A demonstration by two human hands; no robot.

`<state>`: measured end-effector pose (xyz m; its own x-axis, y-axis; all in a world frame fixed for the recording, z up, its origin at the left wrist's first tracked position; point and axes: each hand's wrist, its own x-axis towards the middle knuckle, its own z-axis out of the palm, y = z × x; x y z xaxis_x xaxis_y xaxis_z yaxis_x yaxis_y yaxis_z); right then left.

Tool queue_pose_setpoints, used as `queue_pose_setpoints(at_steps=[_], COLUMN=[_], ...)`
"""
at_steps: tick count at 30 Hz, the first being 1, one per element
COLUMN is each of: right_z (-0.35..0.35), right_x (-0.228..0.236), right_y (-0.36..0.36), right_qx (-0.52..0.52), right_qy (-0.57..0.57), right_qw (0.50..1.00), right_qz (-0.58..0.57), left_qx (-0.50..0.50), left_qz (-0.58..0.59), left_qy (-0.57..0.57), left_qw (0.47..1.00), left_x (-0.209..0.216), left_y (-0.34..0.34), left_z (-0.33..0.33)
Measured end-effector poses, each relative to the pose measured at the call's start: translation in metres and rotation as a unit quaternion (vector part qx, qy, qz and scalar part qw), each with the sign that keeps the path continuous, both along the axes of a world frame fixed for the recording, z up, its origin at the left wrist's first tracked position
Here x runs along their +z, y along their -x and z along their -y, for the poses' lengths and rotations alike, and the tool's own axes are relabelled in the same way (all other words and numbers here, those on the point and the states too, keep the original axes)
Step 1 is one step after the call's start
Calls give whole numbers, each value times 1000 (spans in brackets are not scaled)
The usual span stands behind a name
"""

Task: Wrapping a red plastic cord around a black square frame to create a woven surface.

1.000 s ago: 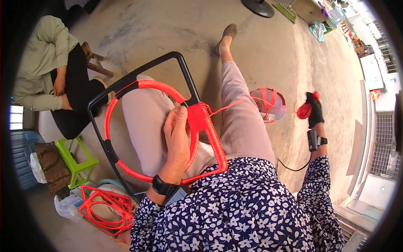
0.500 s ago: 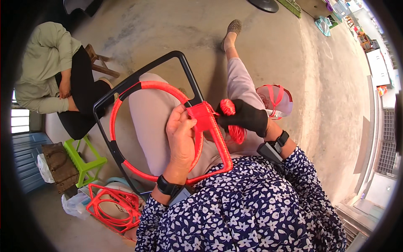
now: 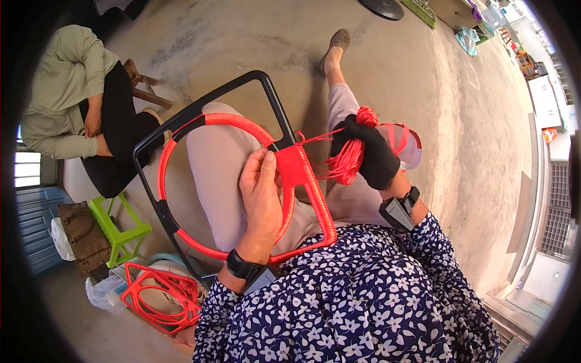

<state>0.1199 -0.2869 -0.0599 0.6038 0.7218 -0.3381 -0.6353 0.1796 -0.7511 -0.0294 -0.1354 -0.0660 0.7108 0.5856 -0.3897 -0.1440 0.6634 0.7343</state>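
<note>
Across my lap rests a black frame [image 3: 213, 97], a rounded rectangle with a ring inside it, partly wrapped in red cord. My bare left hand [image 3: 261, 187] pinches the frame where the ring meets the side bar, beside a flat red woven patch [image 3: 293, 166]. In a black glove, my right hand [image 3: 376, 156] grips a bundle of red cord [image 3: 348, 162] to the right of the frame. A strand of cord runs taut from the frame's side bar, just above the patch, to the gloved hand. Part of the ring is hidden behind my left hand.
Red-wrapped frames [image 3: 162, 299] lie in a pile at lower left, near a green plastic stool [image 3: 121, 230] and a brown handbag [image 3: 85, 238]. Another person [image 3: 78, 103] sits at far left by a wooden stool [image 3: 144, 85]. A red-handled bag [image 3: 410, 145] stands beyond my right hand.
My right hand has moved right, away from the frame, with the cord bundle, drawing the strand out straight. The left thumb has shifted up slightly, showing more of the patch.
</note>
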Motion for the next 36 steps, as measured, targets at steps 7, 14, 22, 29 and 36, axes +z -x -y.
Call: queue_pose_setpoints(at_steps=[7,14,22,29,36], right_z=[0,-18,-14,-10,-11], right_x=[-6,-12,-17,-25,-31], right_y=[-1,-13,-17,-22,-18], right_qx=[-73,-93,-140,-125,-130], right_qy=[-64,-196,-142,-169,-153], right_qw=[991,967,970,964,970], right_qz=[-95,-132,-136,-162,-138], left_qx=[-16,17,0,-1,15], left_qz=[-3,-41,-62,-18,-20], left_qy=[-21,-45,-39,-20,-65], left_qw=[1000,998,997,1000,998], left_x=[-4,-9,-7,-6,-8], left_y=[-1,-4,-9,-5,-2], left_z=[0,-1,0,1,3])
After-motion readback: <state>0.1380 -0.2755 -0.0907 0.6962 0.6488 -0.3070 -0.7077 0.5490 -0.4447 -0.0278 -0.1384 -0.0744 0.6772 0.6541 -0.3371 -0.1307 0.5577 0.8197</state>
